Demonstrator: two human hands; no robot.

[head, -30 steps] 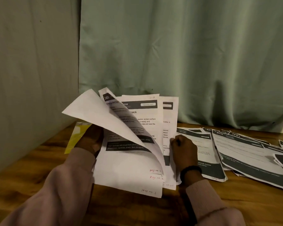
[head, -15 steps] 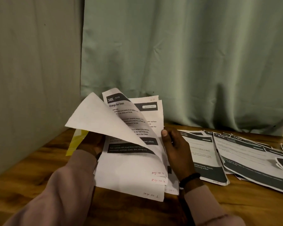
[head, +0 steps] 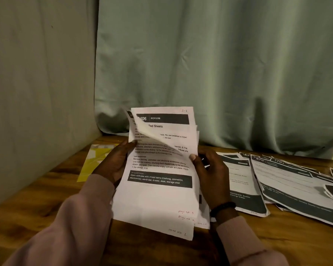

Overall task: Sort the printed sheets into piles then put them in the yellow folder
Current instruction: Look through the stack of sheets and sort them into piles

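1. A green curtain [head: 219, 64] hangs at twelve o'clock behind the wooden tabletop [head: 37, 204].
2. Spread sheets [head: 288, 181] with dark headers lie overlapping at three o'clock.
3. I hold a stack of printed sheets [head: 160, 169] upright at centre, its top page curling.
4. The yellow folder [head: 96, 160] lies flat at ten o'clock, just beyond my left wrist.
5. My left hand [head: 113, 166] grips the stack's left edge.
6. My right hand [head: 210, 169] pinches the curling page's edge, thumb on top.

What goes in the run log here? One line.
left hand: holds sheets | right hand: thumbs page | yellow folder: on table
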